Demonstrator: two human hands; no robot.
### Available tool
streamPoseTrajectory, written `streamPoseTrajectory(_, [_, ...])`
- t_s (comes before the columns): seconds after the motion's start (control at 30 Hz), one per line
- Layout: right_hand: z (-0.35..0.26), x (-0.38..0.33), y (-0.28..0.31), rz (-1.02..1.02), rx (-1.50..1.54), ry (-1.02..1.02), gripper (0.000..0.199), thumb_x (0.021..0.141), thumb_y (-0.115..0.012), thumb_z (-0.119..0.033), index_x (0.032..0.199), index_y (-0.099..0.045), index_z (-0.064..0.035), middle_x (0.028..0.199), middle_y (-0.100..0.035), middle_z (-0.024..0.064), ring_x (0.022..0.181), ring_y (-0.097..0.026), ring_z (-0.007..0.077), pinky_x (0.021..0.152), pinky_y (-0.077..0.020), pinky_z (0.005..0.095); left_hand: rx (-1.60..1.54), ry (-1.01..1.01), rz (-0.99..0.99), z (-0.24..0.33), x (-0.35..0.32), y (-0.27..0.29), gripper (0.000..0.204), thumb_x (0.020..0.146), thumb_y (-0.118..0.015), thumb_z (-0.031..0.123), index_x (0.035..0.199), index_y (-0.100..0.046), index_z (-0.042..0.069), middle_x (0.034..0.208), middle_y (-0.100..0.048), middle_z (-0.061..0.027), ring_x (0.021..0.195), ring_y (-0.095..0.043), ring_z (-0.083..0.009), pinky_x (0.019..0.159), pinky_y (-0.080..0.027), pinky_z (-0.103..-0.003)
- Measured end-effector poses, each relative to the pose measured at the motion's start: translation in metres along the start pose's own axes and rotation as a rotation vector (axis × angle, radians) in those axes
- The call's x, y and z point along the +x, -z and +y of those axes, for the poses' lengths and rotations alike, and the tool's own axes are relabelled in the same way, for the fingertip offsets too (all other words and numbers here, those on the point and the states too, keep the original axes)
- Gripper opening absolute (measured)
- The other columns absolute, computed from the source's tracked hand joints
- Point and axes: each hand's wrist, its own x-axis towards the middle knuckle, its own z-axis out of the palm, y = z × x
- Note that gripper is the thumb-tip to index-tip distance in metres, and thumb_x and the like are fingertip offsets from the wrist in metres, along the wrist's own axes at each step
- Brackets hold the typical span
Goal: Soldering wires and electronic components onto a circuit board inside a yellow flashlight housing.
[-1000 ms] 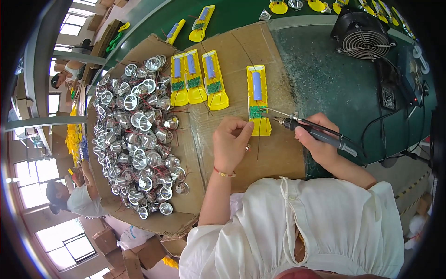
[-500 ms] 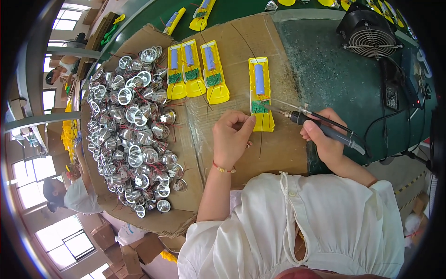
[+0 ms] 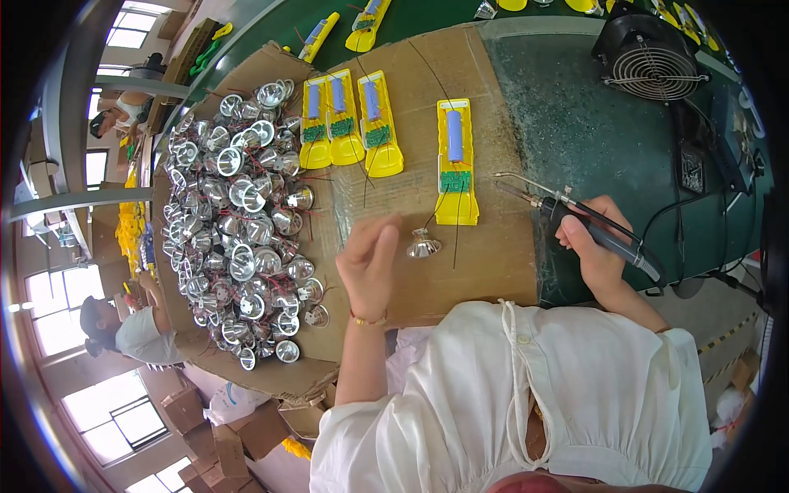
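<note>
My right hand (image 3: 597,242) is closed round the grey handle of a soldering iron (image 3: 606,241), with a thin metal feed tube along its tip. The tip points left, apart from a yellow flashlight housing (image 3: 446,207). In that housing lie a lilac battery cell (image 3: 454,136) and a green circuit board (image 3: 454,181), with dark wires trailing off. Below its left corner, a silver reflector cup (image 3: 423,246) rests on the cardboard, a wire running up to the board. Left of the cup is my left hand (image 3: 367,267), slightly blurred, fingers curled in; nothing shows in them.
A large heap of silver reflector cups (image 3: 242,261) covers the left of the cardboard sheet (image 3: 485,271). Three more filled yellow housings (image 3: 385,161) stand upper left. A black fan (image 3: 653,70) and a cabled station (image 3: 735,148) are at right. Another person (image 3: 140,333) sits far left.
My left hand has moved left and down from the housing, uncovering the reflector cup. The soldering iron's tip has drawn away from the circuit board to the right.
</note>
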Motion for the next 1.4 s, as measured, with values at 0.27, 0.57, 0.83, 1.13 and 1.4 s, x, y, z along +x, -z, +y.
streamPoseTrajectory(0.27, [0.005, 0.002, -0.008, -0.044, -0.023, 0.046, 0.015, 0.076, -0.066, -0.007, 0.079, -0.054, 0.0003, 0.066, -0.059, 0.0046, 0.059, -0.055, 0.0065, 0.053, -0.0438, 0.0202, 0.122, 0.032, -0.073, 0.009, 0.006, -0.042, 0.01, 0.072, -0.068, 0.003, 0.082, -0.066, 0.001, 0.087, -0.052, -0.0076, 0.073, -0.054, -0.0165, 0.065, -0.045, -0.029])
streamPoseTrajectory(0.57, [0.005, 0.008, -0.023, -0.101, -0.109, 0.085, 0.014, 0.077, -0.065, -0.009, 0.079, -0.054, -0.0008, 0.065, -0.058, 0.0035, 0.057, -0.053, 0.0056, 0.051, -0.0418, 0.02, 0.427, -0.083, -0.215, 0.01, 0.034, -0.046, 0.012, 0.072, -0.069, 0.011, 0.073, -0.066, 0.0, 0.073, -0.053, -0.0083, 0.068, -0.052, -0.019, 0.059, -0.042, -0.029])
streamPoseTrajectory(0.83, [0.006, 0.011, -0.025, -0.134, -0.131, 0.062, 0.014, 0.078, -0.064, -0.009, 0.08, -0.053, -0.0006, 0.066, -0.059, 0.0052, 0.058, -0.055, 0.0076, 0.053, -0.0436, 0.0209, 0.546, -0.226, -0.133, 0.007, 0.034, -0.054, 0.01, 0.071, -0.069, 0.009, 0.073, -0.067, 0.0, 0.072, -0.052, -0.0076, 0.064, -0.051, -0.0177, 0.055, -0.041, -0.028])
streamPoseTrajectory(1.13, [-0.002, 0.011, -0.031, -0.09, -0.087, 0.06, 0.013, 0.075, -0.067, -0.008, 0.074, -0.055, -0.0026, 0.059, -0.053, -0.0011, 0.053, -0.045, 0.0022, 0.046, -0.0361, 0.019, 0.521, -0.078, -0.165, 0.01, 0.037, -0.052, 0.011, 0.069, -0.07, 0.012, 0.069, -0.067, 0.002, 0.071, -0.052, -0.0098, 0.065, -0.053, -0.0236, 0.058, -0.043, -0.034])
streamPoseTrajectory(1.4, [-0.014, 0.02, -0.027, -0.242, -0.262, 0.218, 0.012, 0.075, -0.066, -0.009, 0.078, -0.058, -0.0019, 0.057, -0.056, 0.0011, 0.05, -0.052, 0.0036, 0.045, -0.039, 0.0195, 0.49, -0.03, -0.192, 0.013, 0.039, -0.05, 0.012, 0.071, -0.071, 0.011, 0.072, -0.066, -0.001, 0.069, -0.052, -0.0074, 0.063, -0.051, -0.017, 0.057, -0.041, -0.029])
